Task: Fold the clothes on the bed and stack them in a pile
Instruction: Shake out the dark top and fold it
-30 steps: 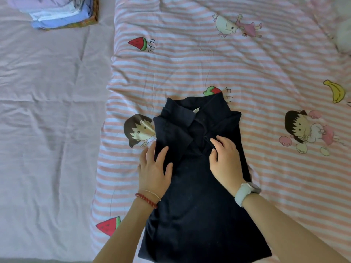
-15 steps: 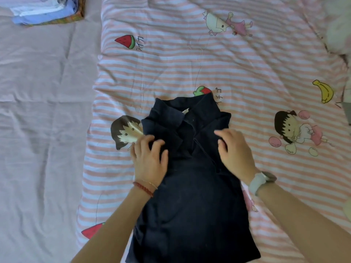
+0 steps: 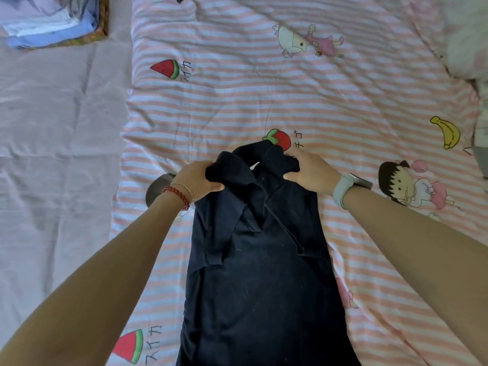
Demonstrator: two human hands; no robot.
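Observation:
A dark navy collared shirt (image 3: 261,281) lies lengthwise on the striped blanket (image 3: 317,101), sleeves folded in, collar at the far end. My left hand (image 3: 196,179) grips the shirt's left shoulder, fingers curled round the cloth. My right hand (image 3: 311,173) grips the right shoulder beside the collar. A pile of folded clothes (image 3: 52,22) sits at the far left corner on the plain sheet.
The pink-and-white striped blanket carries cartoon and fruit prints. A plain pale pink sheet (image 3: 52,154) covers the bed on the left. Pale bedding or clothing (image 3: 467,40) is bunched at the far right edge.
Both hands slid from the shirt's chest up to its shoulders and closed on the cloth. The view has tilted so the pile shows more.

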